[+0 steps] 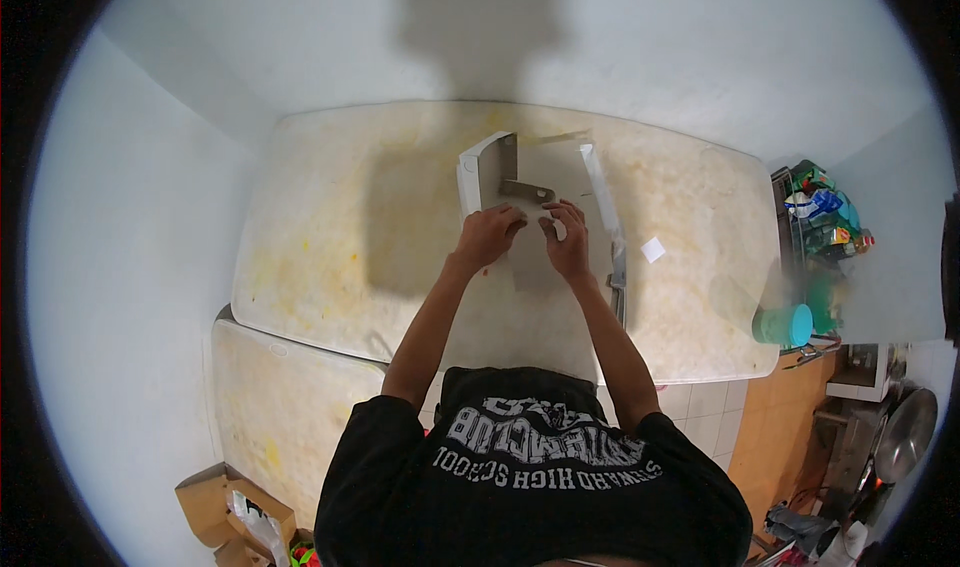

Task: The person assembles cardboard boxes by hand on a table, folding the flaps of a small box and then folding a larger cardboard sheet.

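Carton: on the table, part unfolded, left wall raised.
Left hand: fingers curled over the carton; cannot tell if gripping.
Right hand: curled near the flap; grip likewise unclear.
Risk: flap may tear if pulled hard.

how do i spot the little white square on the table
Start with the larger stained, off-white tabletop and find the white cardboard box under the person's hands. Just right of the right hand and the box lies the little white square. It is flat, turned cornerwise, and far smaller than the box.
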Tool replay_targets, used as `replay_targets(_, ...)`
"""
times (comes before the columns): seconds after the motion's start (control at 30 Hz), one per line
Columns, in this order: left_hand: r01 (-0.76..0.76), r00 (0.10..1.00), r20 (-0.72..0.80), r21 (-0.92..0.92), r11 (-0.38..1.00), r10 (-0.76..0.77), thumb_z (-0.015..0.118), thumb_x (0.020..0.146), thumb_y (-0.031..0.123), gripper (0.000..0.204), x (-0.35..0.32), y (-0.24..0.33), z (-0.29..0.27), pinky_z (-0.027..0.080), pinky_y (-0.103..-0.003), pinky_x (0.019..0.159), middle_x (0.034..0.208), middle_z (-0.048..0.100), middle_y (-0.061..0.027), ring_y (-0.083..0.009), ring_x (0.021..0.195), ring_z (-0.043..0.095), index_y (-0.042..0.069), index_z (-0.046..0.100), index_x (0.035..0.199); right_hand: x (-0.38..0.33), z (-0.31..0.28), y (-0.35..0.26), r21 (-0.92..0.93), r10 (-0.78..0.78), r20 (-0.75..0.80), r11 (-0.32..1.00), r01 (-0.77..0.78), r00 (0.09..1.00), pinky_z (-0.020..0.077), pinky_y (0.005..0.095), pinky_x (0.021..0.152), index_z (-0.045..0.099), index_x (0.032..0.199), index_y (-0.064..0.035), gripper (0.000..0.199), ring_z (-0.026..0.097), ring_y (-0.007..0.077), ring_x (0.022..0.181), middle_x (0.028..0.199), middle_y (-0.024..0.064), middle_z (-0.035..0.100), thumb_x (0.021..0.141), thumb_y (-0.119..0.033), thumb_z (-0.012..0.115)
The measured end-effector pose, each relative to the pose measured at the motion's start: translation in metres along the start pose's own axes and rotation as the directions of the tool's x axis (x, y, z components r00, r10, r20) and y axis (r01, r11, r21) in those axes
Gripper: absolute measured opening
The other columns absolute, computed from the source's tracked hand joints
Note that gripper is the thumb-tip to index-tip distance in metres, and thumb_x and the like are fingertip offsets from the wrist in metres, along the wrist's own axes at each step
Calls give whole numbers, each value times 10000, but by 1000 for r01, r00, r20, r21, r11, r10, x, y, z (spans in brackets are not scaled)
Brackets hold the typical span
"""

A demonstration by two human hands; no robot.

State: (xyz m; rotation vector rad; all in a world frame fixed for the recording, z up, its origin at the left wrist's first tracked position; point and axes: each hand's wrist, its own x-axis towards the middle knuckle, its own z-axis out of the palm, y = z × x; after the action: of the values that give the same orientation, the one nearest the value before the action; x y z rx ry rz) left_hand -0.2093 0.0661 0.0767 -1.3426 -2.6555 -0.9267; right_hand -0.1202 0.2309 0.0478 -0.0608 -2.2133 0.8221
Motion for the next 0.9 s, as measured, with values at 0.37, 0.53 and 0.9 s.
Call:
replay_targets(0.37, 254, 966, 66, -390, 885, -249, 684, 837, 182, 179, 2, 31, -6, 531, -365, 612, 862, 689, -67, -219, 603, 681, 99, 690, 996, -14, 12, 6, 462, 413, 60, 796, -392, 909, 558, 328, 807, 602, 1103, 35, 227, 651, 245, 997, 1181, 172, 621, 885, -22, 636)
replay_targets(0.53, 333, 941, 83, -397, 855, -327, 702, 812, 172, 189, 2, 25, -3, 531, -366, 614, 787, 703, -106, -226, 633, 691, 96, 687, 984, -7, 7, -3, 462, 449, 80, 774, -432, 890, 552, 325, 784, 621, 1065, 38, 188, 658, 223, 965, 1121, 162, 649, 904, -60, 628)
replay_targets(0.9, 145, 969, -160, -240, 960, -187, 719, 766, 140, 145, -11, 32, 5, 524, -402, 646, 870, 675, -52, -276, 744, 666, 118, 684, 905, 4, -8, -19, 211, 397, 95, 888, -408, 913, 516, 357, 734, 678, 962, -3, 185, 672, 264, 799, 887, 169, 692, 868, -162, 688)
